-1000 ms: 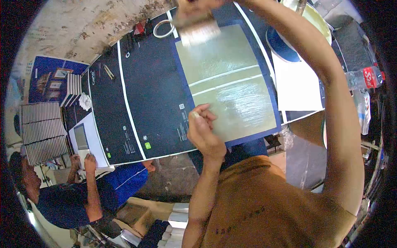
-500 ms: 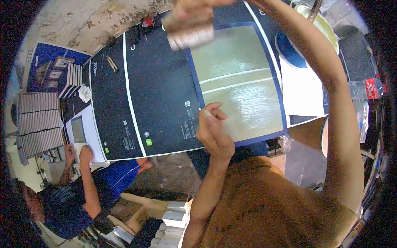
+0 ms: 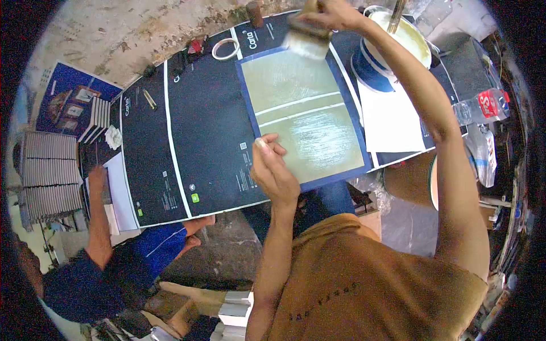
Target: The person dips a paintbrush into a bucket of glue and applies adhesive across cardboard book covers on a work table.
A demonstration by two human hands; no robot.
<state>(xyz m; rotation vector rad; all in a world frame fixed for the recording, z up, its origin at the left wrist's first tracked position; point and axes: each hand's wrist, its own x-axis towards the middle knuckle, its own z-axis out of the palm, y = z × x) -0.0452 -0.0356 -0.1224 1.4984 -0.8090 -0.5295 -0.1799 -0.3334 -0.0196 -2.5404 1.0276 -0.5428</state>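
My right hand [image 3: 330, 16] grips a wide brush [image 3: 307, 42] at the far end of a blue-bordered cover sheet [image 3: 310, 105]. The brush's pale bristles are blurred by motion and meet the sheet near its top edge. Two white stripes cross the sheet's beige panels, and a wet, streaky shine covers the nearer one. My left hand [image 3: 276, 173] is beside the sheet's near left part, fingers loosely bent and a little apart, with nothing visible in them. Under the sheet lies a black printed board [image 3: 210, 125] with white lines.
At the right stand a bucket of cream-coloured paste [image 3: 372, 68], white paper [image 3: 392, 122] and a plastic bottle [image 3: 483, 107]. A tape roll [image 3: 226, 49] lies at the back. On the left are stacked books [image 3: 51, 170] and another person's arm [image 3: 99, 221].
My right hand and the brush have moved right and onto the sheet's far end, uncovering the tape roll. The view has shifted slightly. The other person's hands have moved.
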